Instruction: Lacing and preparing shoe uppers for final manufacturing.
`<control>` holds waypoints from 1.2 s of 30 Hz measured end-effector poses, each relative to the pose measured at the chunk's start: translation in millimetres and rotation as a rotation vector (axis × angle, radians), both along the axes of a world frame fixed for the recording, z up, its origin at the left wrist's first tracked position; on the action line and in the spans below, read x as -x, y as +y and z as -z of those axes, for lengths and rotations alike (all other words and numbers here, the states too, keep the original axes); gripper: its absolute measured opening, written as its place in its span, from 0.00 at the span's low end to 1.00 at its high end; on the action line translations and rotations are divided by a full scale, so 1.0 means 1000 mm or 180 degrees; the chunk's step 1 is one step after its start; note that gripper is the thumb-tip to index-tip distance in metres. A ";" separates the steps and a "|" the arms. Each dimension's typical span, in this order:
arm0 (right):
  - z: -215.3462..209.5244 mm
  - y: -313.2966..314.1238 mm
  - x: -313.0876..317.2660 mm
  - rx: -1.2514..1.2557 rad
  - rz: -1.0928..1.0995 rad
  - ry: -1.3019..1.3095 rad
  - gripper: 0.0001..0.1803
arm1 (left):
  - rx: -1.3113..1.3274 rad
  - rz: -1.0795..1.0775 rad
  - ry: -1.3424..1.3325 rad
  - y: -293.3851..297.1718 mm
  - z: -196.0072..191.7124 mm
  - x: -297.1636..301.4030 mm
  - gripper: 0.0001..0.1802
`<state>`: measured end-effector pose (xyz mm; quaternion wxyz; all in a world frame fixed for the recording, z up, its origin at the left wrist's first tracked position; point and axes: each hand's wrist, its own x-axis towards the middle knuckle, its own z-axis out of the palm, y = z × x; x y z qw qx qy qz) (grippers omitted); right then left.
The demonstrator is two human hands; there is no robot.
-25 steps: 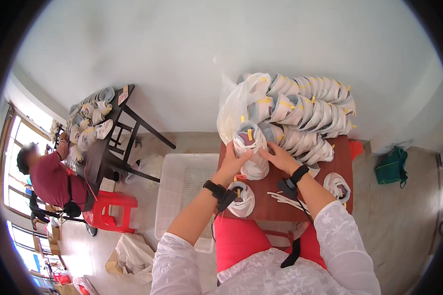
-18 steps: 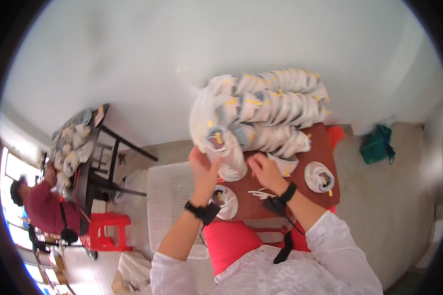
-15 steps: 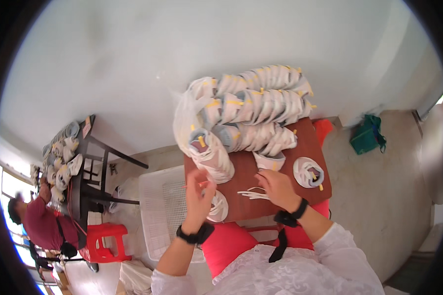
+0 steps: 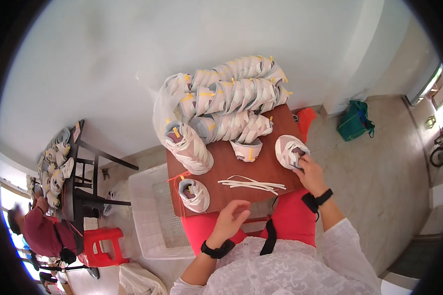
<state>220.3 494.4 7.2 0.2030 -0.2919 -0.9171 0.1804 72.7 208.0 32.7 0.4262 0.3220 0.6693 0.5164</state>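
Note:
My right hand (image 4: pixel 312 176) is closed on the heel opening of a white and pink shoe upper (image 4: pixel 286 150) at the table's right edge. My left hand (image 4: pixel 231 220) hovers over the table's near edge with thumb and fingers apart and nothing in it. Between the hands and the stacks lie several flat white shoelaces (image 4: pixel 251 184). A laced shoe upper (image 4: pixel 197 197) rests at the near left corner, with a red cord (image 4: pixel 180 177) beside it. Farther back stands another pink and white upper (image 4: pixel 194 153), and a smaller-looking one (image 4: pixel 247 150) sits mid-table.
Nested rows of shoe uppers (image 4: pixel 241 96) with yellow tabs fill the back of the brown table (image 4: pixel 231 199), partly in clear plastic. A white crate (image 4: pixel 147 216) stands left. Beyond are a red stool (image 4: pixel 103 246) and a seated person (image 4: pixel 49 228). A green bag (image 4: pixel 354 120) lies right.
My right hand has moved from beside the laces to the right-hand shoe upper. My left hand has left the red cord and come nearer me, rightward. The whole view has shifted.

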 end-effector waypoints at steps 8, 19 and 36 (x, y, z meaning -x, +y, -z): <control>-0.098 -0.070 -0.008 0.0226 -0.2319 0.0023 0.06 | -0.0829 -0.0416 -0.1769 0.000 -0.027 0.012 0.35; -0.097 -0.117 0.020 0.0612 -0.1632 0.0996 0.21 | -0.1518 -0.1208 -0.2524 -0.004 -0.024 -0.001 0.25; -0.113 -0.109 0.058 0.1071 -0.2388 0.0016 0.30 | -0.2068 -0.0480 -0.2666 -0.027 -0.021 0.022 0.34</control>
